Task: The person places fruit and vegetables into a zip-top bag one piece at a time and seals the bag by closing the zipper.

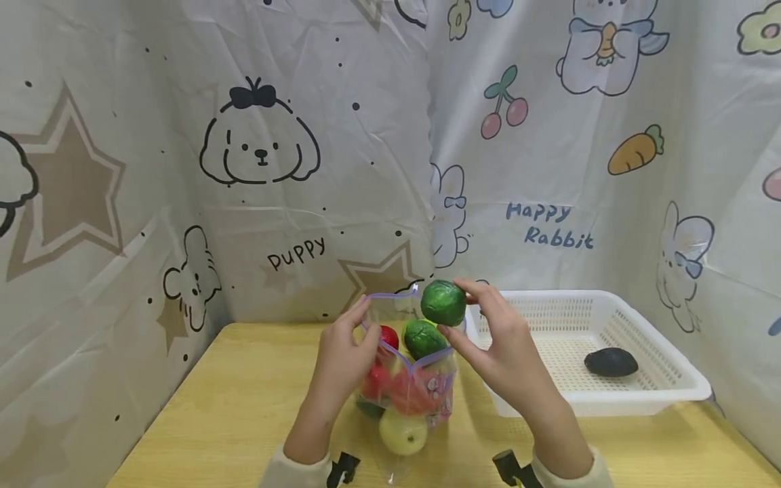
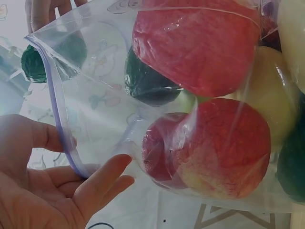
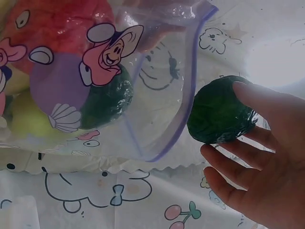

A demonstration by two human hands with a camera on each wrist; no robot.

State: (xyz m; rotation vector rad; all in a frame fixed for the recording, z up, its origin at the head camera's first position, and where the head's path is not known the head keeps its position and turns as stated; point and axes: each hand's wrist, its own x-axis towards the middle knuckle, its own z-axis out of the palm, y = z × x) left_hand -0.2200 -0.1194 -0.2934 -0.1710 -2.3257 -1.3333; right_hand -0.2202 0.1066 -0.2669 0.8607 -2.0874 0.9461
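Note:
A clear zip bag (image 1: 412, 369) with a purple zip edge stands with its mouth spread. My left hand (image 1: 343, 349) pinches the left side of that edge between thumb and fingers. Just over the mouth, a glossy, wrinkled green round fruit (image 1: 443, 303) is gripped by the thumb and fingertips of my right hand (image 1: 503, 335). In the right wrist view the held fruit lies right beside the zip edge. Inside the bag are another green fruit (image 1: 424, 339), red fruits (image 2: 224, 148) and a pale yellow fruit (image 1: 403, 434); cartoon prints partly cover them.
A white perforated basket (image 1: 616, 404) stands to the right on the wooden table (image 1: 201, 400). One dark, oval, avocado-like fruit (image 1: 611, 362) lies in it. Printed cloth (image 1: 293, 217) hangs behind and at both sides.

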